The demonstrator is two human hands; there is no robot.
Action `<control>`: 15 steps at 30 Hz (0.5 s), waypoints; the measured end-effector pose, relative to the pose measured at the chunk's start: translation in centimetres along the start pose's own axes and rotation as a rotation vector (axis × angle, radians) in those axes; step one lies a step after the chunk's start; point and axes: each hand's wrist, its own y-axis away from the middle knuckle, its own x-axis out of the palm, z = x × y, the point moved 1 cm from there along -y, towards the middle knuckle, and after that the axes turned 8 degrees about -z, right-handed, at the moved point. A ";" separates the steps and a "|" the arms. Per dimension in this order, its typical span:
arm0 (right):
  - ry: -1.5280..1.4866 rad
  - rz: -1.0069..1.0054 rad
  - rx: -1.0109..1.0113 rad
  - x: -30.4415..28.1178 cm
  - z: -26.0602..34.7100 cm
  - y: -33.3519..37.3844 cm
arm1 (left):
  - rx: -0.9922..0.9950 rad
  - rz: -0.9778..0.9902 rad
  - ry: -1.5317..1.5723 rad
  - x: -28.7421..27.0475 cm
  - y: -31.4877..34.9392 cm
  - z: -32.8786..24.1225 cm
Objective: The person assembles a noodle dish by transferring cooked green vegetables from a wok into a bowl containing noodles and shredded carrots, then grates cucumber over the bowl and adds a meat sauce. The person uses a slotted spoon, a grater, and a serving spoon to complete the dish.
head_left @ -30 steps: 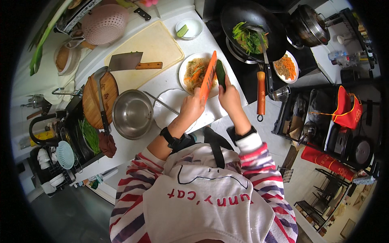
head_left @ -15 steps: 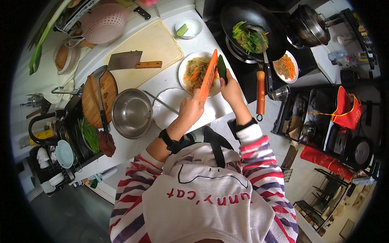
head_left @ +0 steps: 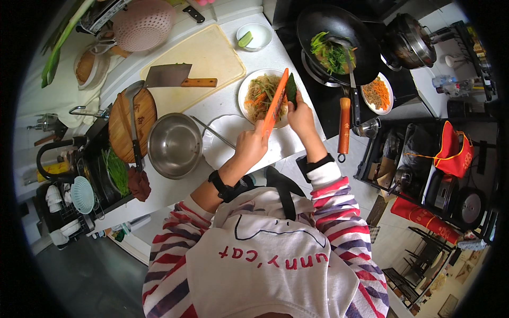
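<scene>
The left hand [head_left: 250, 148] grips the lower end of an orange grater [head_left: 275, 102], slanted over a white plate [head_left: 245, 94] of shreds. The right hand [head_left: 301, 117] pinches a dark green cucumber [head_left: 291, 90] against it; wet and slippery, probably best held by the uncut end.

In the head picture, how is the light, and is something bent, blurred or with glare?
Head view: even, soft light with no hard shadows; a black round border frames it, and fisheye bending curves the cutting board and counter edges toward the rim. The steel bowl shows mild glare. The left hand with the orange grater, and the right hand are sharp.
</scene>
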 end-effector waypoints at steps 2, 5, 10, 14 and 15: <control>-0.012 0.042 -0.040 -1.3 0.2 1.3 | -0.039 -0.034 0.025 -0.1 -0.3 0.3; 0.013 0.200 -0.092 -4.0 0.8 6.1 | -0.077 -0.099 0.053 0.1 -1.2 0.9; 0.017 0.153 -0.215 -3.0 1.4 8.5 | -0.048 -0.076 0.088 0.8 -1.6 0.4; -0.053 0.078 -0.114 0.3 0.0 2.7 | -0.080 -0.005 0.052 -0.1 -1.1 0.9; -0.035 0.043 -0.070 1.1 -0.4 1.6 | -0.093 0.018 0.029 -0.2 -0.9 0.9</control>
